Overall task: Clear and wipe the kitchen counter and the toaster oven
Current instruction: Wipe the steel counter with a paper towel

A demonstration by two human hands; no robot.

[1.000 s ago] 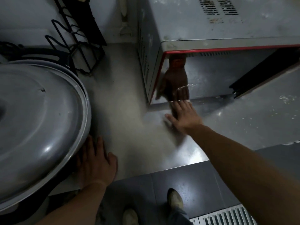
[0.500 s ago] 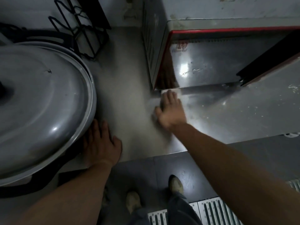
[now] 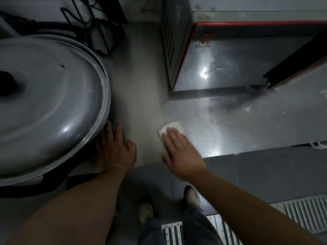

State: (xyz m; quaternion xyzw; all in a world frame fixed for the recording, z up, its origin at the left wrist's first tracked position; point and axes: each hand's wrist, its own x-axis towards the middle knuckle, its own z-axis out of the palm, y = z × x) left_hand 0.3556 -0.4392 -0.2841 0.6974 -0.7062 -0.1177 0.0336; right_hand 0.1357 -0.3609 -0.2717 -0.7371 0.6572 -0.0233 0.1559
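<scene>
Fingers [image 3: 174, 138] press folded white cloth [image 3: 171, 129] on steel counter [image 3: 247, 124].

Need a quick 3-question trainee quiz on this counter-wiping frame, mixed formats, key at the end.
1. True or false: the right hand presses flat on a white cloth lying on the counter.
2. Multiple choice: the left hand rests
A) on the toaster oven
B) on the counter beside the big pot lid
C) on the wire rack
3. Fill in: pale crumbs show on the counter to the ____ of the cloth, in front of the toaster oven.

Key: 1 true; 2 B; 3 right
</scene>
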